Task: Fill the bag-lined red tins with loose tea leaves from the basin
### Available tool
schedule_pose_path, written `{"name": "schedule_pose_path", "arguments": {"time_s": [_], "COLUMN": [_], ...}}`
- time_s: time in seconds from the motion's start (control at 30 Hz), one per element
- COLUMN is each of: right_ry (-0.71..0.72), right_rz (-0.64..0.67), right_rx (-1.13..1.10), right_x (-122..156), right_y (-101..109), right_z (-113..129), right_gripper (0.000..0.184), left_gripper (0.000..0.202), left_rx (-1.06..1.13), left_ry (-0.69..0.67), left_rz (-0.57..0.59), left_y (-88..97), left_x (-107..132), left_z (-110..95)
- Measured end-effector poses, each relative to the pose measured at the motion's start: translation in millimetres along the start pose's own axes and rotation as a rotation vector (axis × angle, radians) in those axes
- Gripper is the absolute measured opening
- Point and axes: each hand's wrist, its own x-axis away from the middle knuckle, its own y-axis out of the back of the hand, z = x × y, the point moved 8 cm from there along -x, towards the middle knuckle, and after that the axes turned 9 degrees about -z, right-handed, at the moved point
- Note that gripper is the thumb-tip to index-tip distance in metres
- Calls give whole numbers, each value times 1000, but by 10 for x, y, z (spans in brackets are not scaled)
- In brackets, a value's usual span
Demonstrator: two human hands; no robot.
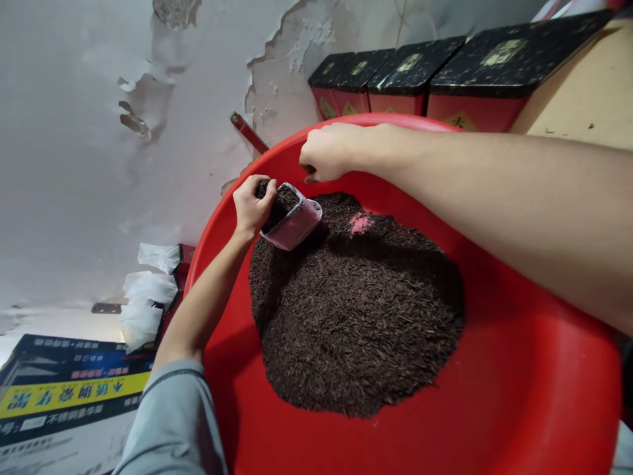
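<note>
Step in hand, as judged: handling loose dried leaf with a scoop. The left hand point(253, 206) is clamped on a clear plastic container point(294, 225) part-filled with leaf, at the edge of the dark leaf heap point(356, 316) in the red basin point(519, 402). The right hand point(327, 153), apart from it, is curled, nothing visible inside. The next move calls for steady tilt control. Pink powder point(361, 223) marks the heap. Writing: "大" on a red tin point(477, 109); "不锈钢" apparently on a carton point(64, 396); lid labels illegible.
</note>
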Motion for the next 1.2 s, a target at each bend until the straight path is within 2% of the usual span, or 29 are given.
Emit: {"name": "schedule_pose_path", "arguments": {"time_s": [0.2,0.37,0.47,0.57,0.63,0.7,0.8,0.93,1.0,1.1,1.2], "right_ry": [-13,-2,9,10,12,3,-23,-37,-27,42,107], "right_rz": [-10,-17,-32,-35,-24,-5,7,-116,-134,-80,-58], "right_rx": [1,5,-8,5,17,27,20,-152,-199,-167,-196], "right_x": [1,14,11,9,18,30,20,-71,-98,-65,24], "right_y": [12,32,24,-2,-18,-42,-121,-244,-323,-412,-396], "right_z": [1,3,0,7,30,44,5,-115,-129,15,242], "right_gripper": [28,31,31,30,28,27,24,18,19,30,56], "left_gripper": [17,34,51,72,78,80,84,100,107,103,100], "left_rx": [76,118,16,-106,-123,-124,-195,-312,-307,-305,-324], "left_ry": [113,67,54,77,39,-15,6,68,66,113,144], "left_rz": [15,124,292,525,644,709,744,798,813,751,701], "left_y": [33,-13,-136,-374,-539,-653,-659,-475,-424,-420,-439], "left_x": [55,69,132,255,312,323,304,378,438,459,442], "left_z": [190,221,190,119,9,-92,-88,-5,-8,23,46]}}
